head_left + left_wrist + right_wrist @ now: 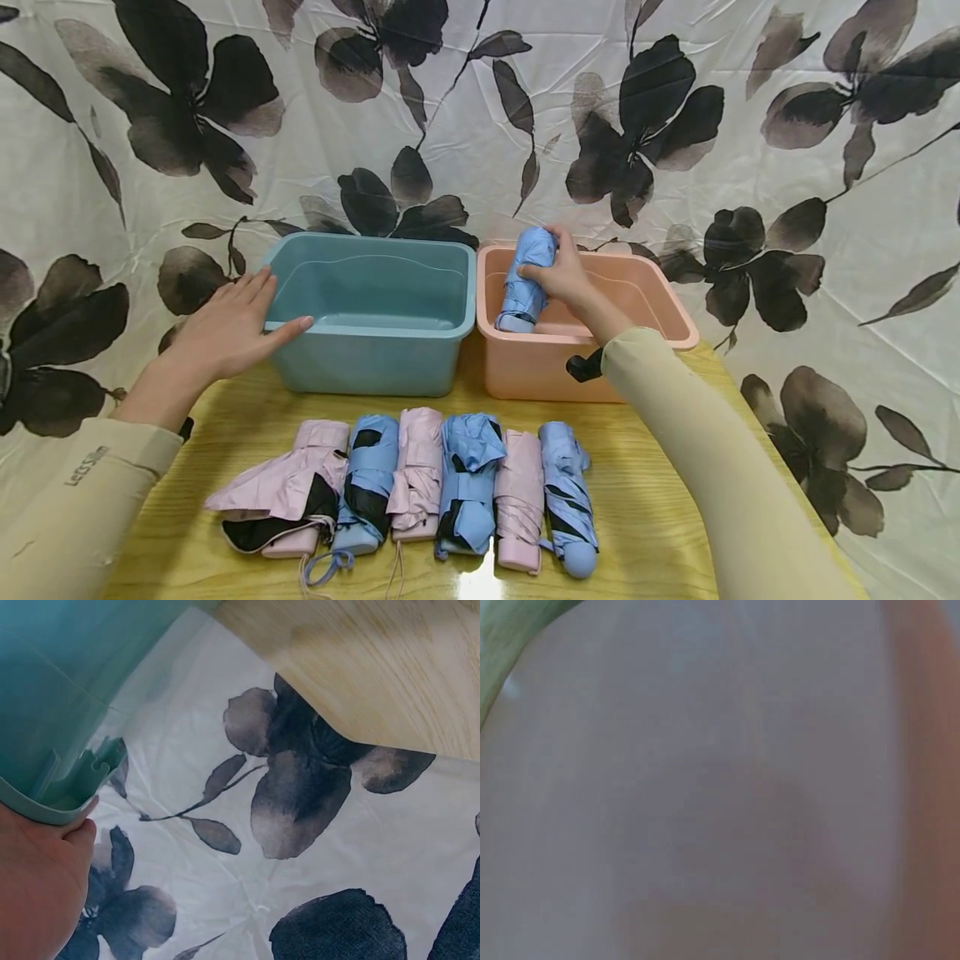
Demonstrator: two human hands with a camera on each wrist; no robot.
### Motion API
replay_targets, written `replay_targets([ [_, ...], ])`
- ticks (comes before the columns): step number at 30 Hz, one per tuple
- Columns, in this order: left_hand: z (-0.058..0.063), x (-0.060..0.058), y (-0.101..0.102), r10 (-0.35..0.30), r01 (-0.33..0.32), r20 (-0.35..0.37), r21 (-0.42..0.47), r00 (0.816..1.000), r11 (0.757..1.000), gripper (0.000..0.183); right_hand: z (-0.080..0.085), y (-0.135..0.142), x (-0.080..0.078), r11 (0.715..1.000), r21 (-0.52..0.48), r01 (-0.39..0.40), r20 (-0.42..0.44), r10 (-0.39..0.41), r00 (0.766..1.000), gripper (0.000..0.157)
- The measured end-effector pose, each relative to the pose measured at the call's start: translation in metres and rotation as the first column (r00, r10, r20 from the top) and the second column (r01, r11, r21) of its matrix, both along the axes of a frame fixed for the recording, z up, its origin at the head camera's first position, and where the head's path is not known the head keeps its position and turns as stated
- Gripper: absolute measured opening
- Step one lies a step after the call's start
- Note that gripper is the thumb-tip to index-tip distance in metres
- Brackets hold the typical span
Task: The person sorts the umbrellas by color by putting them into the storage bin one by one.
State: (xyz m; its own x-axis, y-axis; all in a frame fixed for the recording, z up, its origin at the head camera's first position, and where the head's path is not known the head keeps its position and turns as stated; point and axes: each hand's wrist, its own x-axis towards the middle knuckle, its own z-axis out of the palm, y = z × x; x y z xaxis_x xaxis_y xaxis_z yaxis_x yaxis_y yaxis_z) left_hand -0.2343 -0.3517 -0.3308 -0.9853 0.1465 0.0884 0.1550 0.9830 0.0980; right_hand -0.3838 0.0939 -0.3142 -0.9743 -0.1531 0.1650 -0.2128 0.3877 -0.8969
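My right hand (561, 271) grips a folded blue umbrella (525, 279) by its side, holding it tilted over the left part of the orange bin (585, 367). The umbrella's lower end overlaps the bin's front rim. My left hand (232, 321) rests at the left rim of the teal bin (367, 362), fingers straight and thumb spread along the front edge. The left wrist view has that hand (37, 885) against the underside of the teal rim (45, 814). In the right wrist view a blurred pale surface (705, 712) fills nearly everything.
A row of folded umbrellas lies on the wooden table (645, 500) before the bins: a loosely spread pink one (270, 487), a blue one (468, 475) and several others in pink and blue. A flower-printed cloth (525, 125) hangs behind. The two bins stand side by side.
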Motion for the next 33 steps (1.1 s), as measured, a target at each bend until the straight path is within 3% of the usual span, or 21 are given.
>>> replay_targets([
  [7,-0.003,-0.001,0.001,-0.005,0.005,-0.005,-0.006,1.0,1.0,0.104,-0.017,-0.009,-0.007,0.997,0.054,-0.058,0.055,0.056,0.997,0.085],
  [11,-0.003,-0.002,0.002,-0.007,0.007,0.003,-0.008,1.0,1.0,0.104,-0.023,-0.01,-0.004,0.992,0.075,-0.102,0.14,0.091,0.986,0.086],
  [18,0.001,-0.002,0.002,-0.006,0.006,0.021,-0.01,1.0,1.0,0.104,-0.026,-0.013,-0.002,0.976,0.106,-0.19,0.29,0.153,0.945,0.085],
  [27,0.0,-0.002,0.001,-0.003,0.003,0.032,-0.013,0.999,1.0,0.104,-0.029,-0.016,-0.005,0.918,0.22,-0.329,0.383,0.229,0.895,0.087],
  [30,0.0,-0.002,0.001,-0.004,0.005,0.029,-0.017,1.0,1.0,0.104,-0.029,-0.016,-0.007,0.899,0.22,-0.377,0.424,0.26,0.868,0.087],
  [33,0.001,-0.002,0.0,-0.007,0.007,0.023,-0.017,1.0,1.0,0.103,-0.028,-0.015,-0.008,0.869,0.216,-0.445,0.478,0.303,0.824,0.089],
])
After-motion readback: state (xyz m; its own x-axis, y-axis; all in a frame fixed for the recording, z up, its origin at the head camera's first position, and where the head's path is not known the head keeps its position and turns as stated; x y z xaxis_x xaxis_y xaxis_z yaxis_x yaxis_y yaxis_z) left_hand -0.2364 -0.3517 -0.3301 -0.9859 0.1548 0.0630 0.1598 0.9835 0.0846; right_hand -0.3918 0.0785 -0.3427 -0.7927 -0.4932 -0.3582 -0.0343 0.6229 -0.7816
